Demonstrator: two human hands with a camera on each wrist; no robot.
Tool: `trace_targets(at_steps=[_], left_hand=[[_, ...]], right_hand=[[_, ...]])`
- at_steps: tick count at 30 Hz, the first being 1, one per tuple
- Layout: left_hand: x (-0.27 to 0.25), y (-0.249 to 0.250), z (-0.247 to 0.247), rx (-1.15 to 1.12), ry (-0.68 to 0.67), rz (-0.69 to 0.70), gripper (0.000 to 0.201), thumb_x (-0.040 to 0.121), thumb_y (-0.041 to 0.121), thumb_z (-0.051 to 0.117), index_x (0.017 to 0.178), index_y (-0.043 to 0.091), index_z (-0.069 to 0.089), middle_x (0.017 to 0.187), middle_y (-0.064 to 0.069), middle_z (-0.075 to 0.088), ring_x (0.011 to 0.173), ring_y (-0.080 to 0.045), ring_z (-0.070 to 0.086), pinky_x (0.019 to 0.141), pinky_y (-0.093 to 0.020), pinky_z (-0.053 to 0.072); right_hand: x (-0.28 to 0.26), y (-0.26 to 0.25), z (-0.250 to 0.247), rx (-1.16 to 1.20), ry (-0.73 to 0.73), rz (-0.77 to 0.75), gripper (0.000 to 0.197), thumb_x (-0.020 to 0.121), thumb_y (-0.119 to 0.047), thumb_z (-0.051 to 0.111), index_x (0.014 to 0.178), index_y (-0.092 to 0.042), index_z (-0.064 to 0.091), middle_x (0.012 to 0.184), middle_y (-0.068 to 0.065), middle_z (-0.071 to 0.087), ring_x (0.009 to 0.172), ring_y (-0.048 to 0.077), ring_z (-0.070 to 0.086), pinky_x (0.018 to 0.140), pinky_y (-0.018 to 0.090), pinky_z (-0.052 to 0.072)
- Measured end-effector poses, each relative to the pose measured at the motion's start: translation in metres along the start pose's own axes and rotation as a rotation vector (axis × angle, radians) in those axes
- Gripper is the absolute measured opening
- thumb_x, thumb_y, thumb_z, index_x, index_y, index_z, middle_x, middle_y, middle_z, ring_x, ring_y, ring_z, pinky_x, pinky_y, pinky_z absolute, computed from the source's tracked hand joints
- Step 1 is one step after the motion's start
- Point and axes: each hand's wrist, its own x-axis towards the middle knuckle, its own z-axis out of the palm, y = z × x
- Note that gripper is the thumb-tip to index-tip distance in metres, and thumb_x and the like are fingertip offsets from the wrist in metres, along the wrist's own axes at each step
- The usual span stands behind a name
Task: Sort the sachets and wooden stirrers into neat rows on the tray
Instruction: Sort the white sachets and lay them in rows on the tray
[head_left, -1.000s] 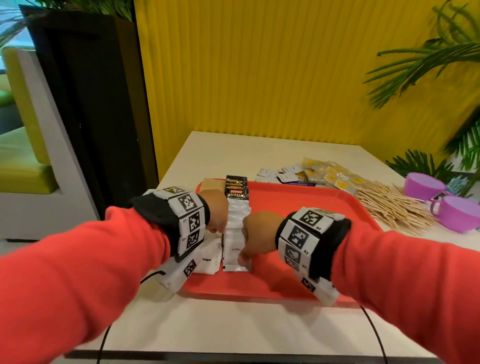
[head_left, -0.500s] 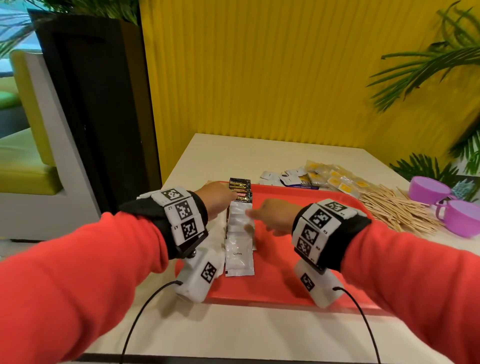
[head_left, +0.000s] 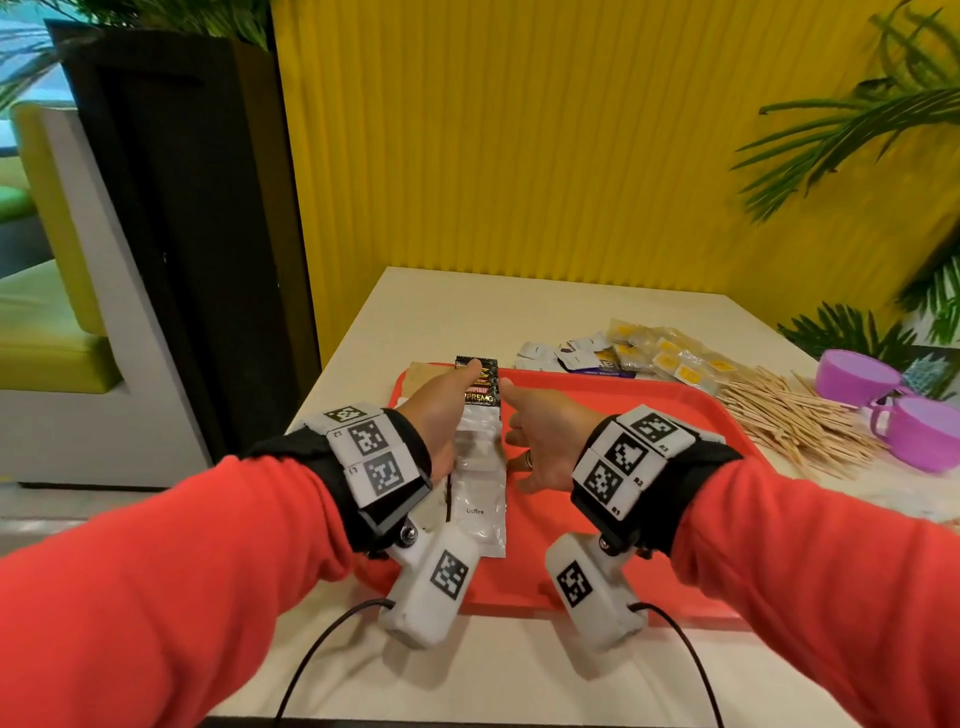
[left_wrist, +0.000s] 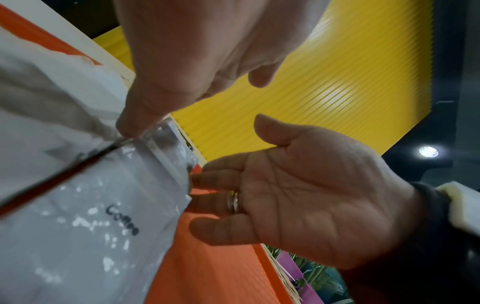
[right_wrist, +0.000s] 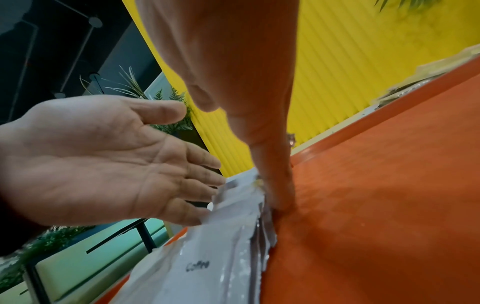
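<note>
From the head view, both flat hands, left hand (head_left: 441, 410) and right hand (head_left: 545, 436), are squeezing one row of sachets (head_left: 480, 457) straight on the red tray (head_left: 649, 441). More loose sachets (head_left: 639, 353) and wooden stirrers (head_left: 795, 415) are still waiting on the worktop (head_left: 467, 312).

From the left wrist view, the right hand's fingers (left_wrist: 207, 197) are lying straight, touching the "Coffee" sachet (left_wrist: 103, 226).

From the right wrist view, the left hand's fingers (right_wrist: 202, 179) are lying straight too, touching the row's other side.

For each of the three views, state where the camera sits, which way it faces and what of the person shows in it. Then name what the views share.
Head: worn on the head, looks forward and down over the red tray; both red sleeves, left hand and right hand show.
Left wrist: under the left wrist, looks along the left hand toward the right hand's open palm.
Right wrist: under the right wrist, looks along the right hand toward the left hand's open palm.
Shared: all three show the white Coffee sachet on the tray, lying between the hands.
</note>
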Motion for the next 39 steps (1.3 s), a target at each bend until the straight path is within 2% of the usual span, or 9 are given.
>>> trace_targets(at_steps=[4, 10, 14, 17, 20, 27, 31, 34, 39], left_hand=[[-0.016, 0.003, 0.004, 0.036, 0.041, 0.045, 0.027, 0.102, 0.037, 0.03, 0.091, 0.024, 0.052, 0.06, 0.013, 0.063, 0.051, 0.001, 0.058, 0.05, -0.011, 0.045], [0.002, -0.009, -0.003, 0.003, 0.028, 0.033, 0.058, 0.088, 0.055, 0.047, 0.134, 0.018, 0.044, 0.143, -0.008, 0.045, 0.126, -0.024, 0.048, 0.095, -0.034, 0.04], [-0.005, 0.001, -0.002, -0.001, 0.016, 0.033, 0.036, 0.101, 0.04, 0.03, 0.082, 0.02, 0.054, 0.052, 0.007, 0.067, 0.045, -0.003, 0.064, 0.041, -0.013, 0.047], [-0.017, 0.007, -0.003, -0.014, 0.061, 0.096, 0.037, 0.102, 0.037, 0.025, 0.071, 0.023, 0.039, 0.026, 0.011, 0.047, 0.023, 0.002, 0.046, 0.024, -0.009, 0.032], [-0.015, 0.007, 0.002, -0.038, 0.044, 0.077, 0.037, 0.102, 0.039, 0.024, 0.072, 0.025, 0.04, 0.026, 0.01, 0.047, 0.023, 0.0, 0.048, 0.025, -0.01, 0.035], [-0.018, 0.009, 0.002, 0.018, 0.04, 0.035, 0.038, 0.101, 0.042, 0.028, 0.072, 0.021, 0.042, 0.032, 0.004, 0.055, 0.032, -0.006, 0.057, 0.032, -0.013, 0.044], [-0.023, 0.013, 0.005, 0.038, 0.06, 0.055, 0.038, 0.102, 0.039, 0.028, 0.07, 0.021, 0.039, 0.026, 0.005, 0.048, 0.024, -0.002, 0.049, 0.026, -0.011, 0.037], [-0.027, 0.022, 0.005, 0.029, 0.08, 0.076, 0.037, 0.101, 0.037, 0.032, 0.069, 0.019, 0.035, 0.023, 0.007, 0.044, 0.02, -0.001, 0.045, 0.025, -0.01, 0.034], [-0.027, 0.042, 0.008, 0.116, 0.068, 0.04, 0.029, 0.101, 0.029, 0.038, 0.078, 0.012, 0.042, 0.04, 0.0, 0.054, 0.037, -0.008, 0.054, 0.04, -0.009, 0.041]], right_hand=[[0.004, 0.008, 0.0, 0.004, 0.045, -0.027, 0.069, 0.092, -0.054, 0.04, 0.135, 0.0, 0.037, 0.077, 0.003, 0.033, 0.062, 0.015, 0.03, 0.061, 0.027, 0.027], [0.01, 0.008, 0.003, 0.033, 0.033, -0.018, 0.047, 0.093, -0.053, 0.039, 0.09, -0.006, 0.042, 0.069, 0.002, 0.033, 0.06, 0.014, 0.032, 0.065, 0.026, 0.034], [0.017, -0.001, -0.004, 0.037, 0.064, -0.075, 0.066, 0.096, -0.051, 0.032, 0.136, 0.001, 0.034, 0.12, 0.008, 0.056, 0.107, 0.023, 0.054, 0.104, 0.036, 0.034], [0.018, -0.006, -0.003, 0.042, 0.036, -0.068, 0.054, 0.097, -0.052, 0.029, 0.132, -0.014, 0.043, 0.126, 0.007, 0.054, 0.107, 0.021, 0.055, 0.095, 0.032, 0.043], [0.02, -0.007, 0.007, 0.043, 0.03, -0.024, 0.051, 0.093, -0.058, 0.032, 0.114, -0.013, 0.047, 0.079, 0.004, 0.042, 0.062, 0.015, 0.036, 0.061, 0.025, 0.034], [0.035, -0.007, 0.0, 0.007, 0.052, -0.018, 0.047, 0.09, -0.061, 0.037, 0.104, -0.017, 0.045, 0.072, 0.002, 0.033, 0.056, 0.014, 0.03, 0.059, 0.025, 0.031], [0.036, -0.008, -0.004, -0.047, 0.033, -0.021, 0.063, 0.09, -0.062, 0.035, 0.127, -0.012, 0.046, 0.09, 0.004, 0.048, 0.074, 0.019, 0.046, 0.073, 0.032, 0.039], [0.022, -0.011, -0.014, -0.131, 0.055, -0.05, 0.069, 0.094, -0.057, 0.032, 0.146, -0.011, 0.024, 0.149, 0.009, 0.034, 0.134, 0.033, 0.035, 0.106, 0.047, 0.03], [0.015, -0.022, -0.04, -0.422, 0.24, -0.11, 0.054, 0.096, -0.043, 0.042, 0.139, -0.01, 0.039, 0.143, 0.008, 0.042, 0.128, 0.028, 0.042, 0.104, 0.043, 0.037]])
